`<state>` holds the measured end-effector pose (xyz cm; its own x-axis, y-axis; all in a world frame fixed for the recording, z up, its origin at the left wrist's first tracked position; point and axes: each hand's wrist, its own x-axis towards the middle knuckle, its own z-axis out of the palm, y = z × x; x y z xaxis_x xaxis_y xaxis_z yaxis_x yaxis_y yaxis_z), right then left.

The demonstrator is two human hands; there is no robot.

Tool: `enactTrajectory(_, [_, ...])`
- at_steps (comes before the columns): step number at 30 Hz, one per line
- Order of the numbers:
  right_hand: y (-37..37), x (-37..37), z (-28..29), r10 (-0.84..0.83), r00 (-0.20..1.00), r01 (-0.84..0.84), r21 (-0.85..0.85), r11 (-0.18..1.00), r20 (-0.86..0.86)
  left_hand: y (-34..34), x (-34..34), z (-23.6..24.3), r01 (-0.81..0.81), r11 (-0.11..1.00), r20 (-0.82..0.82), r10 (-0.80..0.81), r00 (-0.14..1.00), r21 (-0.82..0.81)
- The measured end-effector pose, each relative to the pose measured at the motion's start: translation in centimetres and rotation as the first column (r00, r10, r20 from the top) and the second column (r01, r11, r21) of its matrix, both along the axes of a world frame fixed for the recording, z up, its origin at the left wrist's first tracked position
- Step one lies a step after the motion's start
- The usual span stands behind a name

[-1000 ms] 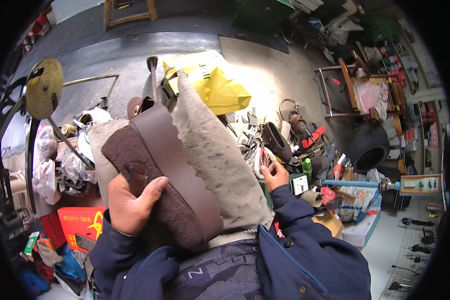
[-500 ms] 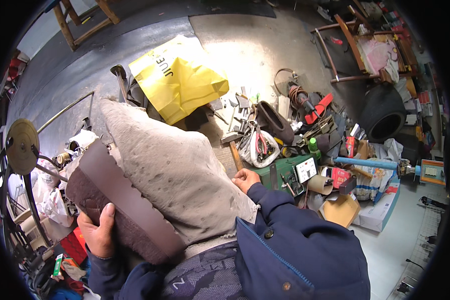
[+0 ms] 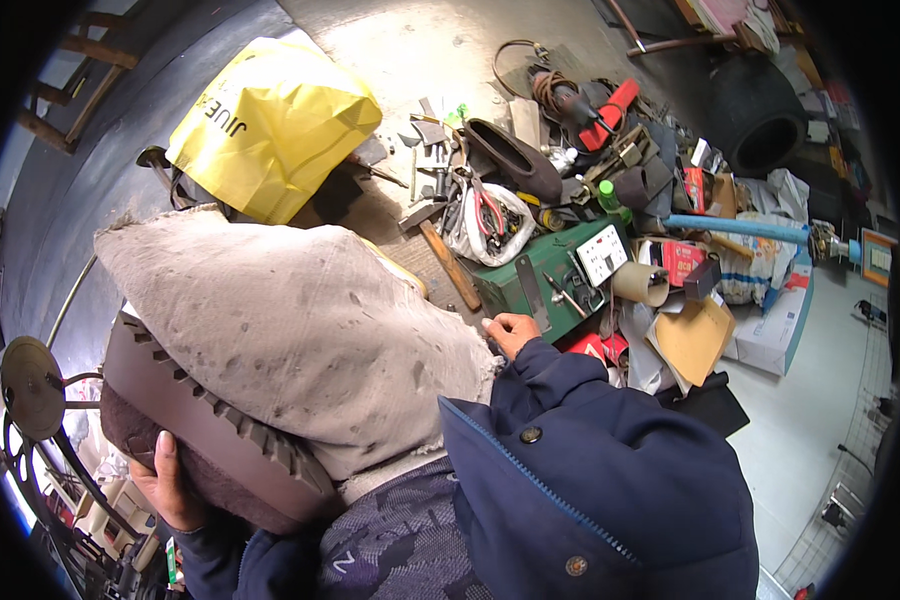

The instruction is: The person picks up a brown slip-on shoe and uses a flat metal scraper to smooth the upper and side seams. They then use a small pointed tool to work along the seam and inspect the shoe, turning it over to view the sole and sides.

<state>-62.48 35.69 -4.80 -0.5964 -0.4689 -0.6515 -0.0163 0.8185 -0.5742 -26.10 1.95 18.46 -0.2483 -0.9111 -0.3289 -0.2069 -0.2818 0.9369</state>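
Note:
My left hand [image 3: 165, 480] grips a brown felt shoe [image 3: 210, 440] with a thick ridged sole at the lower left, resting against a stained grey cloth [image 3: 300, 330] over my lap. My right hand [image 3: 510, 330] reaches past the cloth's right edge, fingers curled; whatever they hold, if anything, I cannot make out. Close to it are a green metal box [image 3: 550, 310] with a white socket panel [image 3: 600, 255] and a wooden-handled hammer [image 3: 452, 268]. Behind them sit a white bag of pliers [image 3: 490, 220] and a dark boot [image 3: 515, 160].
A yellow bag [image 3: 270, 130] lies beyond the cloth. A metal machine with a round brass wheel [image 3: 30, 385] stands at left. Cluttered tools, boxes [image 3: 770, 320], a blue tube [image 3: 730, 230] and a black tyre [image 3: 755, 120] fill the right; a wooden stool [image 3: 90, 70] is upper left.
The view has swung rightward and down. The shoe in my left hand has moved down and left, its sole edge turned more into view. My right hand has moved lower beside the green box.

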Motion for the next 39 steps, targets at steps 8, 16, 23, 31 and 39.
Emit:
enactTrajectory(8, [12.0, 3.5, -2.3, 0.13, 0.991, -0.124, 0.214, 0.969, -0.013, -0.4, 1.1, -0.3, 0.039, 0.998, -0.043, -0.037, 0.998, 0.045])
enactTrajectory(16, [15.1, 5.4, -6.4, 0.312, 0.949, -0.296, 0.209, 0.932, -0.044, -0.7, 1.7, -0.3, 0.056, 0.997, -0.038, -0.055, 0.998, 0.044])
enactTrajectory(23, [11.9, 4.4, -2.2, 0.063, 0.984, -0.042, 0.122, 0.992, -0.17, -0.5, 1.5, -0.2, 0.04, 0.998, -0.053, -0.038, 0.998, 0.039])
enactTrajectory(31, [8.9, -4.2, -0.2, -0.201, 0.84, 0.236, 0.007, 0.972, -0.504, -0.5, 1.7, -0.3, 0.08, 0.996, -0.025, -0.079, 0.997, 0.033])
enactTrajectory(39, [3.6, -5.9, -0.5, -0.094, 0.866, 0.07, -0.067, 0.995, -0.492, 0.2, 1.5, -0.3, 0.047, 0.999, -0.02, -0.046, 0.999, 0.004])
